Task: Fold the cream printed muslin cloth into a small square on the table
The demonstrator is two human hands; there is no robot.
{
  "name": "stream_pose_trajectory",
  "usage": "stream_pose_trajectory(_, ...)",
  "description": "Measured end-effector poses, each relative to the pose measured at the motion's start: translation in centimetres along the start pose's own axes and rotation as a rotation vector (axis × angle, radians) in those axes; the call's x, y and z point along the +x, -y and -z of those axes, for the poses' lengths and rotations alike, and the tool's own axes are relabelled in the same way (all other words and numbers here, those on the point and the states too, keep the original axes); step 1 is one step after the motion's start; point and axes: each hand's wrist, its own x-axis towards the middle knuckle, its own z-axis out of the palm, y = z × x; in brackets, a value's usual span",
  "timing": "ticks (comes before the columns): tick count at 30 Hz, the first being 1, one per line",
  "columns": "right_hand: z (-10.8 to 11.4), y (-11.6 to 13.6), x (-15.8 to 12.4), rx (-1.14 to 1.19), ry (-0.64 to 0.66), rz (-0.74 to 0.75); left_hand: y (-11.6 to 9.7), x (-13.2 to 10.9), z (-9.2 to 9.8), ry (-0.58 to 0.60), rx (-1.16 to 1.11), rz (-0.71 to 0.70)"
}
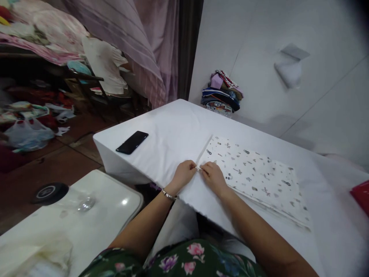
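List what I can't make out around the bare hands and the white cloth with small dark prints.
Head view: exactly how the left bare hand and right bare hand hold the small white bit between them; the hands cover most of it.
Head view: lower layers of the white cloth with small dark prints; its top hides them.
Head view: what the red object is; the right edge cuts it off.

Your left hand and right hand partly hide pinched corner of patterned cloth; red item cropped at right; contents of plastic bag blurred.
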Motion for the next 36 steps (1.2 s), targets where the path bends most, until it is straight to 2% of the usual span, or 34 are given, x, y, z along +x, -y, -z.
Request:
stream_pose_trajectory(5, -0.1, 0.5, -0.1, -0.128, 0.046, 0.016, 0.7, 0.4, -0.3, 0.009, -0.056, 0.021)
stream_pose_trajectory(9, -0.4, 0.4, -0.3, -0.1, -0.001, 0.011, 1.0, 1.4, 0.2, 0.122, -0.157, 0.097)
stream_pose_trajectory(12, -0.7, 0.5, -0.5, -0.105, -0.044, 0.032, 0.3, 2.7, 0.6, 0.201, -0.061, 0.134)
stream_pose_trajectory(14, -0.9, 0.6, -0.6, -0.125, -0.057, 0.046, -0.3, 3.9, 0.5, 0.203, 0.05, 0.114)
stream_pose_trajectory(23, -1.2, 0.6, -0.8, -0.163, -0.08, 0.067, -2.6, 11.7, -3.3, 0.172, 0.207, 0.136)
stream_pose_trajectory(27, -1.2, 0.6, -0.7, -0.133, -0.095, 0.076, -3.6, 14.4, -4.2, 0.172, 0.231, 0.178)
stream_pose_trajectory(31, -1.1, 0.6, -0.5, -0.111, -0.083, 0.06, -4.3, 15.9, -4.8, 0.18, 0.263, 0.21)
stream_pose_trajectory(36, -0.8, 1.1, -0.5, -0.101, -0.044, 0.011, -4.3, 15.9, -5.6, 0.174, 0.346, 0.172)
